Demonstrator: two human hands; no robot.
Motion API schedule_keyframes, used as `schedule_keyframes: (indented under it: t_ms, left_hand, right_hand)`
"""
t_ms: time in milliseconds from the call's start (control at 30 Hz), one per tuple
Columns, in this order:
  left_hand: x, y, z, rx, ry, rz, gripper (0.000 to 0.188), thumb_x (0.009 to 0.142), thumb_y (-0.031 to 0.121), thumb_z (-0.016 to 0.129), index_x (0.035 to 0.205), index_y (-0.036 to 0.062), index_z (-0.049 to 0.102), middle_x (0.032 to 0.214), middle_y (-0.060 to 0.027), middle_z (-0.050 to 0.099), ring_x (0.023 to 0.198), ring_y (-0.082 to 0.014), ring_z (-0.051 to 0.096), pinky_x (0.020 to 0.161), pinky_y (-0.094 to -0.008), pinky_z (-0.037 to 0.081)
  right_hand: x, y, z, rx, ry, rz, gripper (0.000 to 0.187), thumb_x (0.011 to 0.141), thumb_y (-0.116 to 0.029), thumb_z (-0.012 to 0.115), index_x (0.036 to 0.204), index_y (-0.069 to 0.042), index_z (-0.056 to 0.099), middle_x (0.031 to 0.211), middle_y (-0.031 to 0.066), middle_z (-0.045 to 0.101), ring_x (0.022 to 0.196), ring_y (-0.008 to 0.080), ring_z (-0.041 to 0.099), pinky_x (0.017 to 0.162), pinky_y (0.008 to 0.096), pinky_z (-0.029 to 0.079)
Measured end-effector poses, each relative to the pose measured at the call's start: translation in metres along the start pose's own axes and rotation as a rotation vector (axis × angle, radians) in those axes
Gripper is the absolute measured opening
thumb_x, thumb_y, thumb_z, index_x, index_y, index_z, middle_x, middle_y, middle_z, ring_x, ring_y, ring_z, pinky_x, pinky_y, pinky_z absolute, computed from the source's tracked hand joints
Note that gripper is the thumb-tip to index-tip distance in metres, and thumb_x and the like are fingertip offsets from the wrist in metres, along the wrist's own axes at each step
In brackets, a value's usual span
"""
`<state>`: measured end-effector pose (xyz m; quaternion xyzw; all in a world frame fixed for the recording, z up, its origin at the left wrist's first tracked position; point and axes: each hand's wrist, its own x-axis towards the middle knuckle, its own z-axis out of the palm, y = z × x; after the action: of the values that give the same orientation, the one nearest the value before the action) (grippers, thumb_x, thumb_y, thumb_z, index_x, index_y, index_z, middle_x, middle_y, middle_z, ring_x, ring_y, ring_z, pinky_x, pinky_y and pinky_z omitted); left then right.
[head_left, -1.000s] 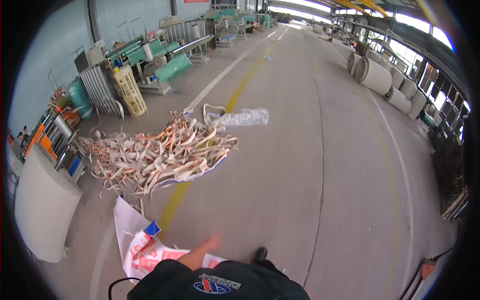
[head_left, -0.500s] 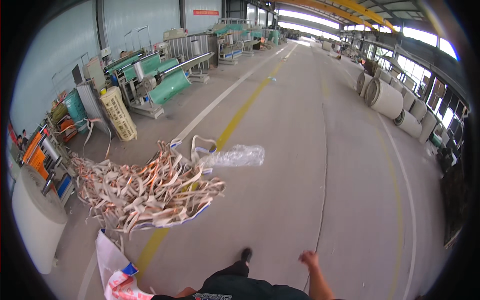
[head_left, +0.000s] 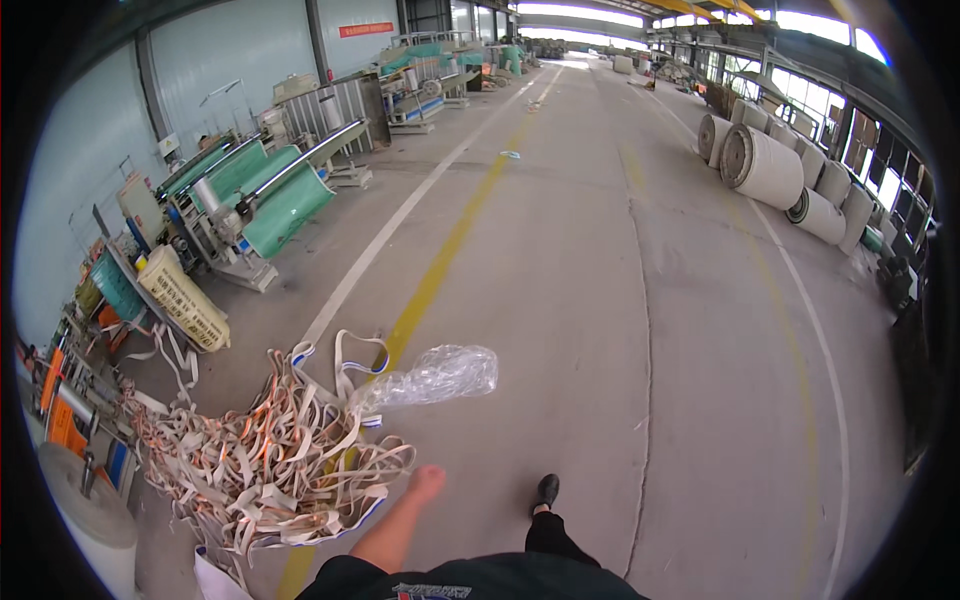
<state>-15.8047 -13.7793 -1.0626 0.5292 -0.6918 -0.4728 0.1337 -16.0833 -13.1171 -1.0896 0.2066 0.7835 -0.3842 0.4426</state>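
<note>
A heap of flat beige webbing straps lies tangled on the concrete floor, spilling across the yellow floor line and lying just beside a crumpled clear plastic bag, which touches the heap's upper right edge. One bare forearm comes up from the lower edge, and its hand hangs just off the heap's right edge, touching nothing; the fingers look curled in, though whether they are closed tight I cannot tell, nor which hand it is. One black shoe stands on the floor to the right of it. Left of the heap are a yellow slatted crate and a green machine. At least five big pale rolls are lined up along the right wall, well apart from the heap.
</note>
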Motion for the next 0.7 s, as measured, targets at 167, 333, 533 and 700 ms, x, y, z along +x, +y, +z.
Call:
schedule_keyframes:
  t_ms: [167, 333, 533, 700]
  left_hand:
    - [0.144, 0.053, 0.063, 0.249, -0.24, -0.154, 0.032, 0.086, 0.038, 0.055, 0.102, 0.0119, 0.067, 0.092, -0.0098, 0.07, 0.082, -0.0258, 0.066, 0.072, -0.0393, 0.052]
    - [0.247, 0.112, 0.071, 0.002, -0.351, -0.386, 0.029, 0.087, 0.033, 0.053, 0.092, 0.0078, 0.067, 0.086, -0.0068, 0.069, 0.075, -0.0202, 0.066, 0.069, -0.0355, 0.052]
    - [0.424, 0.198, 0.083, 0.371, -0.266, -0.11, 0.028, 0.088, 0.032, 0.051, 0.092, 0.0088, 0.067, 0.086, -0.01, 0.069, 0.077, -0.0248, 0.067, 0.068, -0.0381, 0.052]
    - [0.688, 0.281, 0.064, 0.923, -0.955, -0.079, 0.031, 0.084, 0.034, 0.051, 0.099, 0.0123, 0.067, 0.093, -0.0151, 0.067, 0.087, -0.0332, 0.065, 0.073, -0.0458, 0.05]
  right_hand:
    - [0.228, -0.325, 0.042, -0.22, -0.27, -0.581, 0.024, 0.082, -0.026, 0.062, 0.096, -0.006, 0.063, 0.081, 0.0124, 0.067, 0.076, 0.025, 0.067, 0.063, 0.0413, 0.052]
    - [0.213, -0.769, 0.185, 0.054, -0.221, -0.407, 0.021, 0.086, -0.013, 0.057, 0.097, 0.005, 0.058, 0.079, 0.0161, 0.068, 0.061, 0.0224, 0.067, 0.048, 0.0301, 0.051]
    - [0.276, -1.12, 0.33, -0.095, -0.375, -0.625, 0.021, 0.089, -0.015, 0.055, 0.1, 0.002, 0.058, 0.083, 0.015, 0.068, 0.068, 0.0211, 0.068, 0.05, 0.0266, 0.049]
    - [0.383, -1.234, 0.381, -0.157, -0.327, -0.363, 0.013, 0.089, -0.014, 0.056, 0.089, -0.002, 0.059, 0.077, 0.0133, 0.067, 0.058, 0.0224, 0.066, 0.047, 0.0306, 0.05]
